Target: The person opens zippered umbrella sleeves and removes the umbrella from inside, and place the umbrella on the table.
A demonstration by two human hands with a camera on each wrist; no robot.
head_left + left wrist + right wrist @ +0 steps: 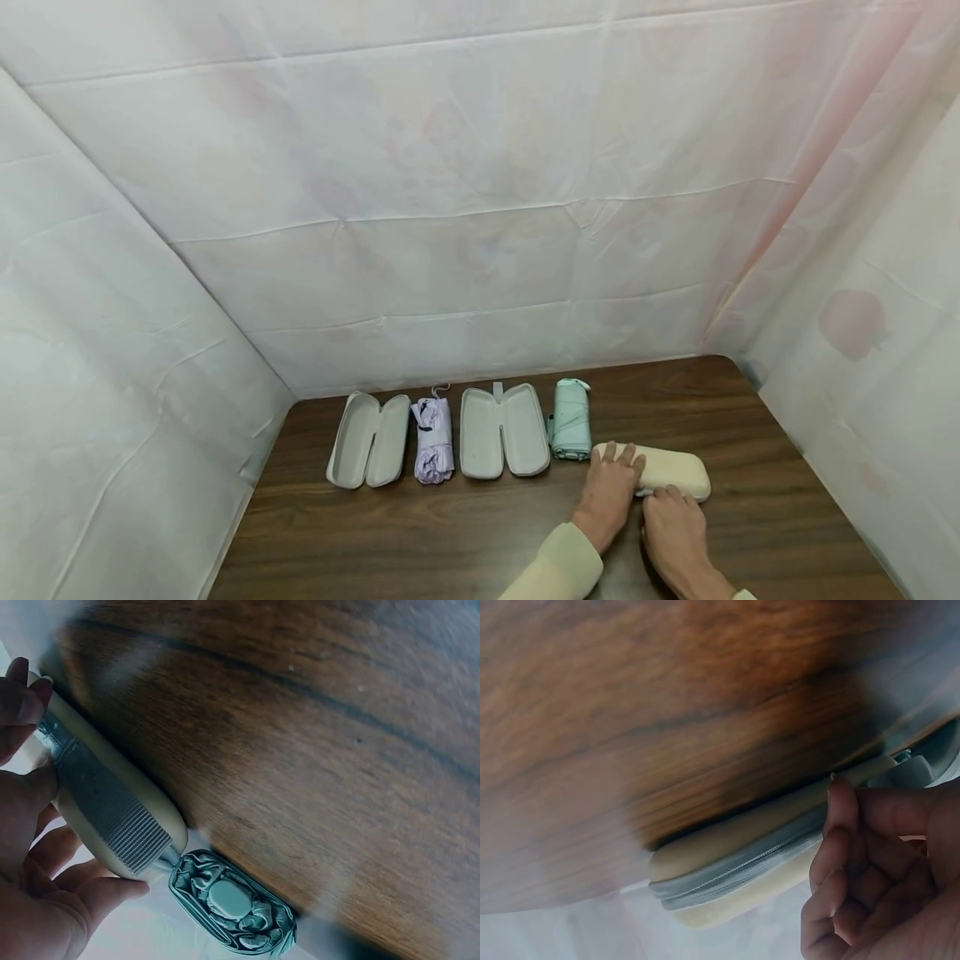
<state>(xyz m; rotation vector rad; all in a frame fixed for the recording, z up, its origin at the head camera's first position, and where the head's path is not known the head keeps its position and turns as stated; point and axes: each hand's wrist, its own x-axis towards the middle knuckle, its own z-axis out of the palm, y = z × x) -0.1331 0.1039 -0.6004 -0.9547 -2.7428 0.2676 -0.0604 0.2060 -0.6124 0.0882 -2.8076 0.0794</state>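
A cream zip case [671,471] with a grey zip band [742,862] lies at the table's right, its lid down. My left hand [606,492] holds the case's left end, fingers over the top and thumb against the near side. At the near side my right hand [675,529] pinches the zip pull between thumb and index finger; the pull is mostly hidden by the fingertips. A grey ribbed fabric strip [139,829] shows on the case's left end. Just left of the case stands a folded mint-green umbrella [572,421].
Two grey-lined cases lie unfolded on the dark wood table [450,542]: a left one [390,442] and a middle one [525,433]. Between them is a folded lilac umbrella [432,442]. A pale patterned cloth [480,250] hangs behind and at both sides.
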